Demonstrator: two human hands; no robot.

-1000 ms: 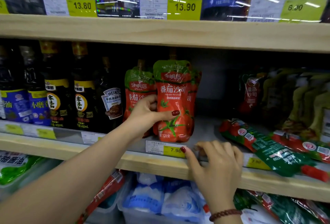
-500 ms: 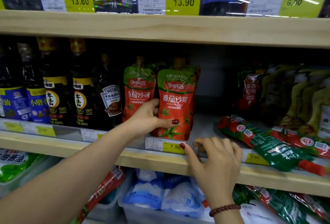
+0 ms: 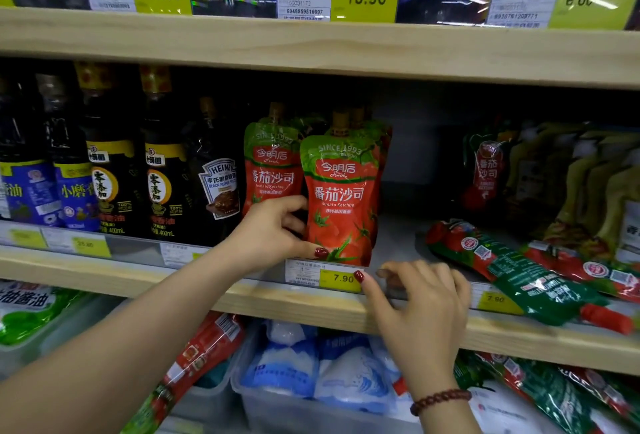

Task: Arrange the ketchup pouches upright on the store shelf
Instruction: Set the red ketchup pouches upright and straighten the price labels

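My left hand [image 3: 273, 236] grips 1 upright red-green plastic ketchup pouch [image 3: 341, 198] above the yellow price tag [image 3: 341, 278]. My right hand [image 3: 422, 312] rests slack-fingered; flat pouches [image 3: 512, 267] right of the tag wait.

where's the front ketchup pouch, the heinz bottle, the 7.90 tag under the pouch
front ketchup pouch [image 3: 341, 198]: head view, red front
heinz bottle [image 3: 220, 188]: head view, label
7.90 tag [image 3: 341, 278]: head view, yellow part

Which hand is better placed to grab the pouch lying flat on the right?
Probably the right hand: it rests free on the shelf edge, nearer the lying pouch, while the left hand grips the upright pouch.
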